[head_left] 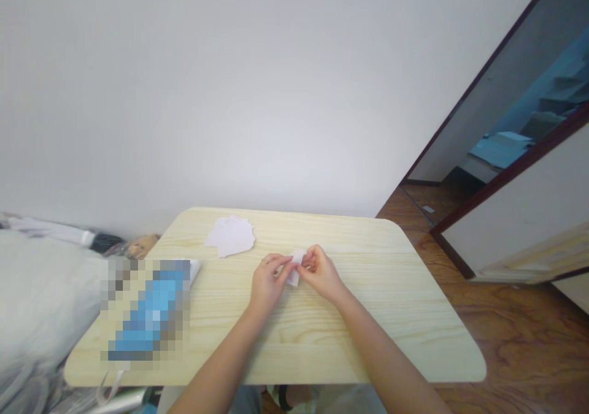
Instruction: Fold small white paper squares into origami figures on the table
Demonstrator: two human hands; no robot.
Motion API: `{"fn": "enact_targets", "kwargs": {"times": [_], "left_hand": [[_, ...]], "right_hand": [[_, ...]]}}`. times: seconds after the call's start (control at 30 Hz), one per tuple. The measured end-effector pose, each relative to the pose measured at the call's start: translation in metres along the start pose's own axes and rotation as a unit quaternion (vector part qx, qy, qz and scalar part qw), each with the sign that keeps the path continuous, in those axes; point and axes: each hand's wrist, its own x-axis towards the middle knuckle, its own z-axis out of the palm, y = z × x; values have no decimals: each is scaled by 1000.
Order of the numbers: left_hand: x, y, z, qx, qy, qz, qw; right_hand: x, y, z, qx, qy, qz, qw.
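Hands (269, 284) (319, 273) pinch white paper (292, 278) — table edges (285, 210) well apart

Bare forearms (221, 359) are seen toward 6 o'clock and bare hands (269, 282) near the centre; grey cloth (243, 400) is worn at the lower edge, at 6 o'clock.

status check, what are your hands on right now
Left hand and right hand both pinching a small white paper piece. Irregular white paper sheet lying on the wooden table, beyond the hands. Pixelated blue item off left, apart from the hands.
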Motion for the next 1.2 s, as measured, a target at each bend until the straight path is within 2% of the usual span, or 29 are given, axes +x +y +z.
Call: {"fn": "enact_targets", "kwargs": {"times": [0.17, 0.3, 0.57, 0.73, 0.93, 1.07, 1.2], "left_hand": [[0, 3, -3, 24, -17, -3, 1000], [1, 1, 0, 20, -38, 4, 999], [2, -1, 1, -40, -31, -25, 998], [3, 0, -2, -29, -38, -25, 999], [2, 3, -1, -2, -36, -5, 999], [1, 3, -1, 5, -41, 14, 999], [2, 3, -1, 20, -45, 22, 999]], "right_hand": [[-1, -6, -2, -11, -20, -13, 1000], [1, -5, -4, -38, 9, -12, 999], [-2, -7, -3, -79, -6, -34, 996], [-4, -11, -4, -68, -26, -38, 997], [-1, -14, -10, -129, 40, -73, 988], [1, -16, -13, -164, 37, -125, 978], [0, -17, -14, -158, 37, -136, 977]]}}
